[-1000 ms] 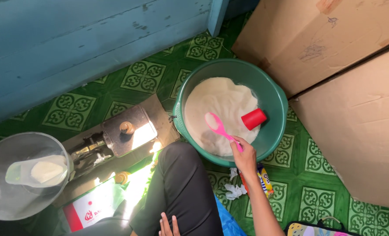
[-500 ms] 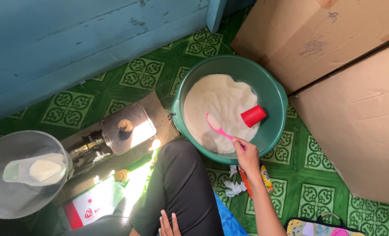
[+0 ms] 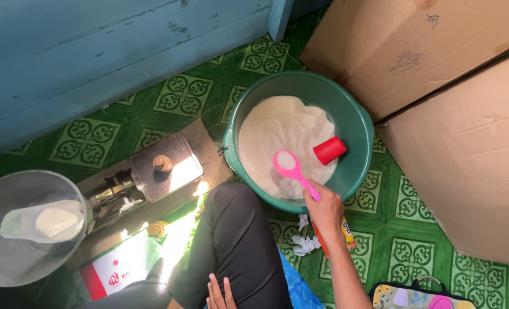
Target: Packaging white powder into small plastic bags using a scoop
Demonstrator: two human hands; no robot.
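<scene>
— What's lying on the green patterned floor (image 3: 180, 100)?

— A green basin (image 3: 354, 123) is sitting at centre, cardboard boxes (image 3: 472, 143) are standing right, and crumpled paper (image 3: 306, 245), possibly tissue, is lying at lower centre.

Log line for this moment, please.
right hand: holds pink spoon over white powder | green basin | left hand: on lap

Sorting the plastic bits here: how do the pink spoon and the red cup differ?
The pink spoon is held by the right hand, bowl up with white powder in it; the red cup lies on its side, untouched. The spoon is long and thin, the cup short and round. Both are over the powder in the green basin.
</scene>
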